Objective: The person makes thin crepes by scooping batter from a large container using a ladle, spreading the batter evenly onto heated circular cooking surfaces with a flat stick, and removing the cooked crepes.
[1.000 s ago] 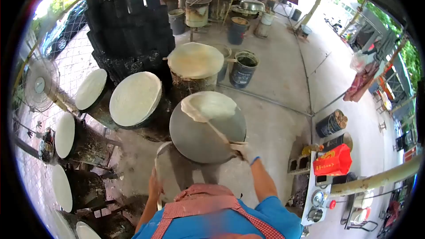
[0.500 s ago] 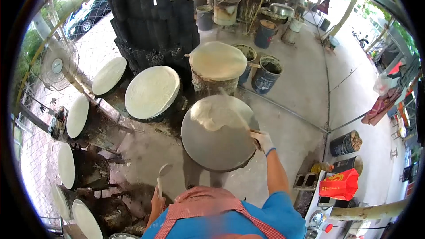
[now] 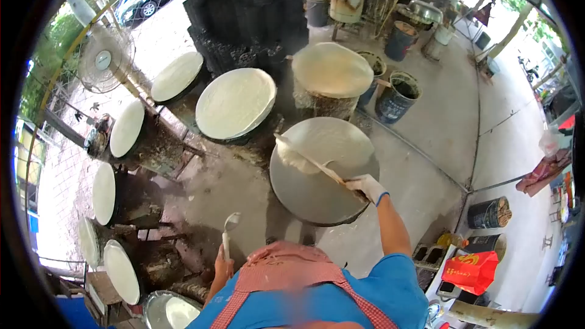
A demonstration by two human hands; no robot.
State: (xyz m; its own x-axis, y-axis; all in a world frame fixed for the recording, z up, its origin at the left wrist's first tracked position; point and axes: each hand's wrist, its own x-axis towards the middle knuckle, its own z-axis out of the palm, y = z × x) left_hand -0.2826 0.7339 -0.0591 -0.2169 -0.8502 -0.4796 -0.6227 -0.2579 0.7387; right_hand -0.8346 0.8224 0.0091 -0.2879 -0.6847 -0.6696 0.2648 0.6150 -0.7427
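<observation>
My right hand (image 3: pixel 367 189), in a white glove, grips a long wooden spreader (image 3: pixel 317 166). Its blade lies on pale batter (image 3: pixel 335 136) that coats the upper and left part of a large round griddle (image 3: pixel 329 198). The griddle's lower part is bare grey. My left hand (image 3: pixel 224 265) is closed around the handle of a ladle (image 3: pixel 232 222), which is raised left of the griddle. Behind the griddle a tan sheet (image 3: pixel 333 70) covers another round stove. To its left a griddle holds a white round sheet (image 3: pixel 236 103).
More white rounds (image 3: pixel 127 129) on stoves curve down the left side. A metal basin (image 3: pixel 159 311) stands at the lower left. Dark buckets (image 3: pixel 398 99) are beyond the griddle. At right are a red bag (image 3: pixel 469 271), concrete blocks (image 3: pixel 429 254) and a wood-filled bucket (image 3: pixel 489 212).
The spreader has swept across the griddle toward its left side, and the batter covers more of the upper surface. The ladle in my left hand has tilted more upright. The view has shifted.
</observation>
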